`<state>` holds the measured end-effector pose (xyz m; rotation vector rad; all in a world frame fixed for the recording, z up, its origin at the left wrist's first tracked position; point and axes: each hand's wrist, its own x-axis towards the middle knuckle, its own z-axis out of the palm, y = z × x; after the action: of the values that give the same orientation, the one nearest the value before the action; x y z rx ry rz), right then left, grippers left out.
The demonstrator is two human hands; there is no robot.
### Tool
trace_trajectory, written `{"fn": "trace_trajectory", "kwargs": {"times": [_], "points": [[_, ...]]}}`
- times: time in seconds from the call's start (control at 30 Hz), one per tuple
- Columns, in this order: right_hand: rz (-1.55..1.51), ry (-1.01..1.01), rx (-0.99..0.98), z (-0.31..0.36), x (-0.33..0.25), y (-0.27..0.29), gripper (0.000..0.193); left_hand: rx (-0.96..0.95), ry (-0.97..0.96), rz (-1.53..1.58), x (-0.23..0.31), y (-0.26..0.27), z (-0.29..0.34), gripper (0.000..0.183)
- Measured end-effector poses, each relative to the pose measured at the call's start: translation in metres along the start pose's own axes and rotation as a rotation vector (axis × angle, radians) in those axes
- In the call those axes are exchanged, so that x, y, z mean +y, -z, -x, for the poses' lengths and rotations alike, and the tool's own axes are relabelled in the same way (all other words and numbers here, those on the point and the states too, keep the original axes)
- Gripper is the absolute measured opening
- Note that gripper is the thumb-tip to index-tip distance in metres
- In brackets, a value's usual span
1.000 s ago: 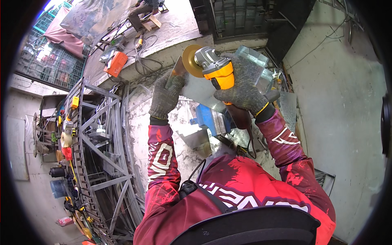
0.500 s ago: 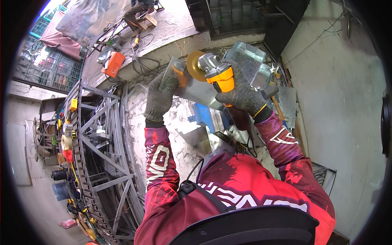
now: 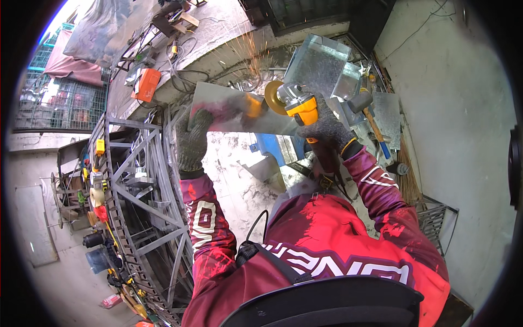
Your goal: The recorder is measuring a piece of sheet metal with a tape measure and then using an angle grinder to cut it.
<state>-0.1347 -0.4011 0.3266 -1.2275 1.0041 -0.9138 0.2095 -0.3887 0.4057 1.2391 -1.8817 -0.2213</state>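
Observation:
My left hand (image 3: 194,143), in a dark grey knit glove, grips the left end of a shiny metal sheet (image 3: 218,94). The sheet's surface mirrors a glove and a yellow tool body. My right hand (image 3: 328,124), gloved alike, is closed around a yellow and grey angle grinder (image 3: 303,108). Its gold-coloured disc (image 3: 274,97) is at the sheet's right part, and sparks (image 3: 253,52) fly up and away from there. Under the sheet sits a blue vise (image 3: 268,146); whether its jaws hold the sheet is hidden.
Beyond my right hand stand a clear or shiny box (image 3: 316,60) and a hammer (image 3: 360,101). A grey steel frame (image 3: 146,196) with metal bars lies at left. Farther off are an orange box (image 3: 146,84), cables and part of another person (image 3: 166,13).
Sparks now spray from the disc, where none showed before. The sheet is turned flatter, showing more of its face. My left hand has shifted left and the grinder slightly right and down.

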Motion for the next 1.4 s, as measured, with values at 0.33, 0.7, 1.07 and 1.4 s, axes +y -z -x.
{"fn": "trace_trajectory", "kwargs": {"times": [0.33, 0.7, 1.07, 1.4], "points": [[0.051, -0.114, 0.071, 0.013, 0.048, 0.028, 0.099, 0.068, 0.429, 0.346, -0.003, 0.016, 0.026, 0.025], [0.192, -0.128, 0.215, 0.023, 0.088, 0.054, 0.097, -0.139, -0.122, -0.481, -0.026, 0.038, 0.034, 0.051], [0.191, 0.050, 0.313, 0.027, 0.147, 0.077, 0.093, -0.277, 0.620, 0.614, 0.036, 0.053, 0.003, 0.032], [0.030, -0.101, 0.292, 0.088, 0.044, 0.066, 0.089, -0.576, 0.338, 0.024, 0.055, 0.063, 0.013, 0.018]]}}
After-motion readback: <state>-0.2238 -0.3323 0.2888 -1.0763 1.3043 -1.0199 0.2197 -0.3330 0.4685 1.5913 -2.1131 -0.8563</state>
